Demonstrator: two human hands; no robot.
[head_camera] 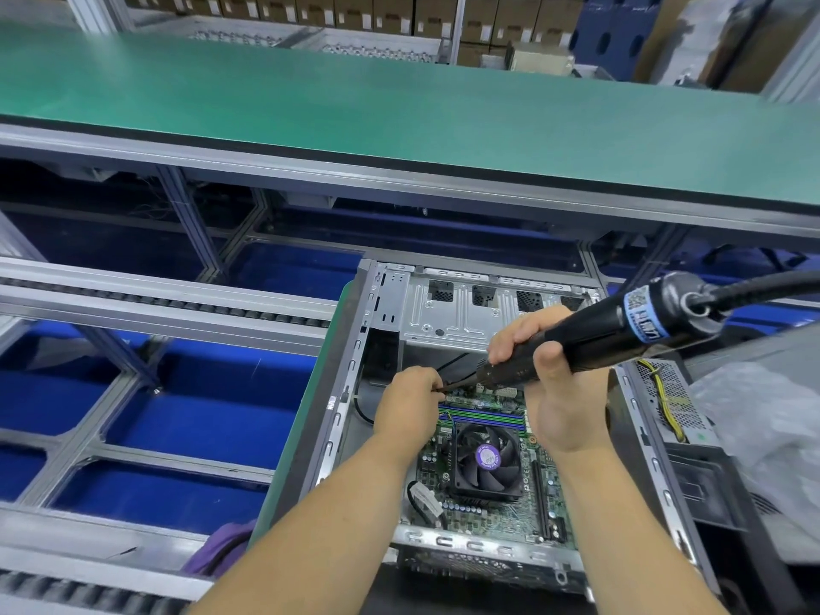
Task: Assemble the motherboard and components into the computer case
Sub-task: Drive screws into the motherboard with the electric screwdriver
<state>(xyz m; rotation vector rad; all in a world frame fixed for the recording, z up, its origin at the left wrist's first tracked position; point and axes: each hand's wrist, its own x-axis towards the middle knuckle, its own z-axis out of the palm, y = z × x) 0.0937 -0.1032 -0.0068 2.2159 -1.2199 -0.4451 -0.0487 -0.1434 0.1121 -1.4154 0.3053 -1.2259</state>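
Note:
An open grey computer case [350,370] lies flat in front of me. Inside it sits a green motherboard [497,512] with a black CPU fan [486,461] bearing a purple label. My right hand [554,383] grips a black electric screwdriver [621,326], tilted down to the left with its bit near the board's far left corner. My left hand [410,403] pinches the bit's tip there; whatever lies under the fingers is hidden.
A green-topped shelf [399,117] spans the view above the case. Conveyor rails with rollers [168,299] and blue bins [191,419] lie to the left. A power supply with yellow wires [670,392] and clear plastic wrap [763,419] sit at the right. Cardboard boxes stand far behind.

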